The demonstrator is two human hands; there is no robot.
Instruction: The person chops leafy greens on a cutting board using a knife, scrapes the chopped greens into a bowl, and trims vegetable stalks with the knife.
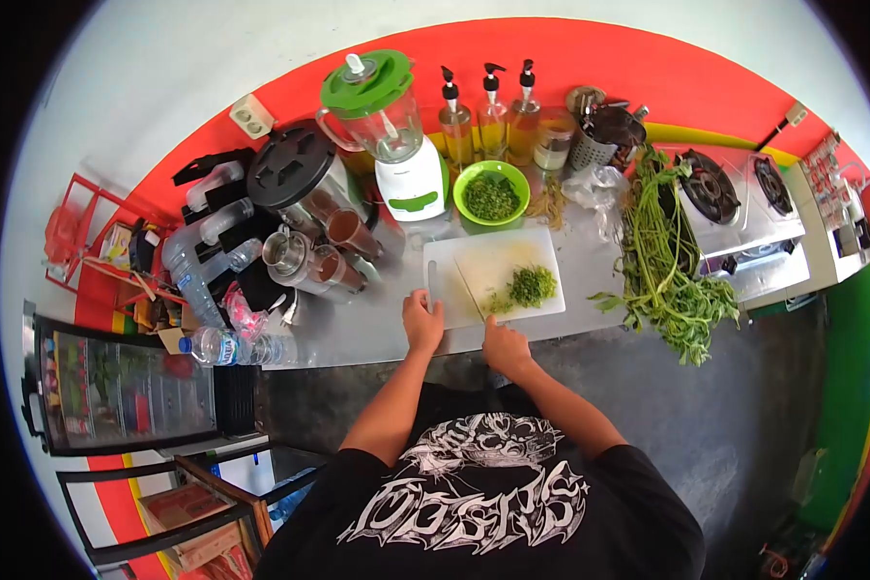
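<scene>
My right hand (506, 346) is closed round the handle of a knife (470, 287), whose thin blade lies across the white cutting board (442, 253). To the right of the blade sits a small heap of chopped green leaves (532, 286), with bits scattered toward my hand. My left hand (422, 322) rests at the board's lower left corner, thumb and fingers apart, holding nothing I can see. Just behind the board stands a lime-green bowl (464, 210) with chopped greens in it.
A blender (411, 184), pump bottles (492, 114) and a steel container with a black lid (295, 169) line the back. Long-stemmed leafy greens (662, 251) hang over the counter's right front edge, beside a gas stove (744, 227). A water bottle (224, 348) lies at the left edge.
</scene>
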